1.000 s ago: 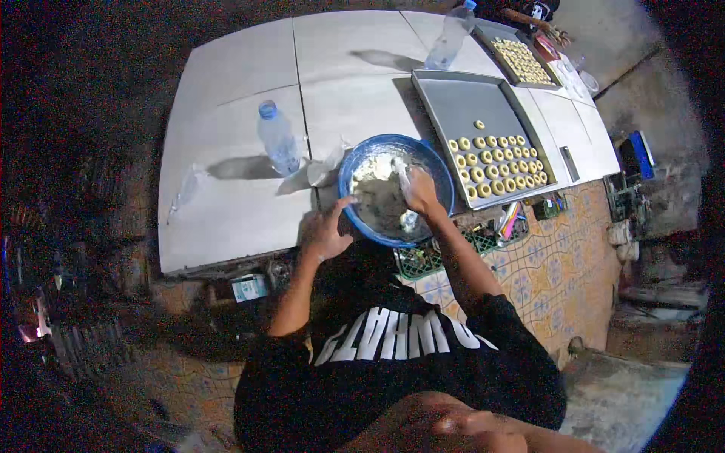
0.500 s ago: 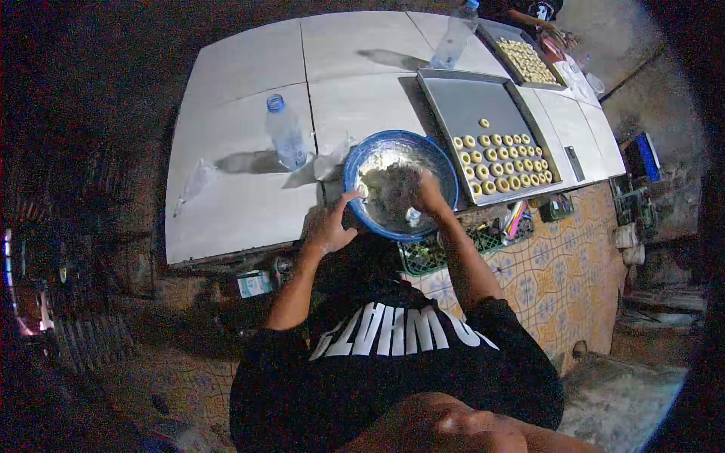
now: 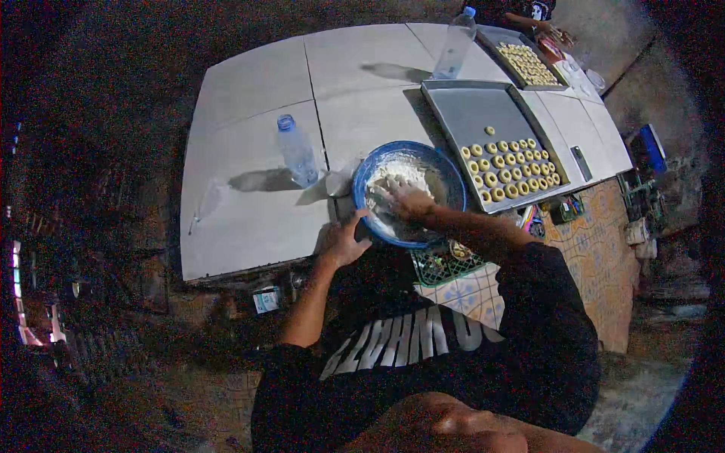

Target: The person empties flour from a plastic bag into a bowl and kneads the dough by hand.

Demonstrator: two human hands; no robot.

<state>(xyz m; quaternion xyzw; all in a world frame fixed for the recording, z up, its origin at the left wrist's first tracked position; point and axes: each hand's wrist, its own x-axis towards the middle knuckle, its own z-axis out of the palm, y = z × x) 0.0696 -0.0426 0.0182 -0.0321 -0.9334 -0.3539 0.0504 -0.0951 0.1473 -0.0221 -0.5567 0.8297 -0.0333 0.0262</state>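
Observation:
A blue round basin [image 3: 461,189] sits at the table's near edge, holding white flour-like powder [image 3: 400,167] with a grey patch of its inner bottom showing. My right hand [image 3: 410,201] reaches into it from the right, fingers spread and pressed into the powder, some of which coats them. At the basin's near left side is my left hand [image 3: 347,241]. One of its fingers touches the rim and the others are held apart; it does not close round anything. Right of the basin, a metal tray [image 3: 479,113] carries rows of small ring-shaped dough pieces [image 3: 510,167].
A plastic bottle [image 3: 297,155] stands left of the basin beside a small whitish cup-like thing [image 3: 337,183]. Another bottle [image 3: 456,45] rises behind the tray. A phone [image 3: 581,163] lies at the right. Far right, another person's hand [image 3: 557,34] is near a second filled tray [image 3: 563,81].
My right hand has moved left across the basin and now lies flat with fingers spread over the powder. My left hand remains at the rim. The whole view has shifted slightly.

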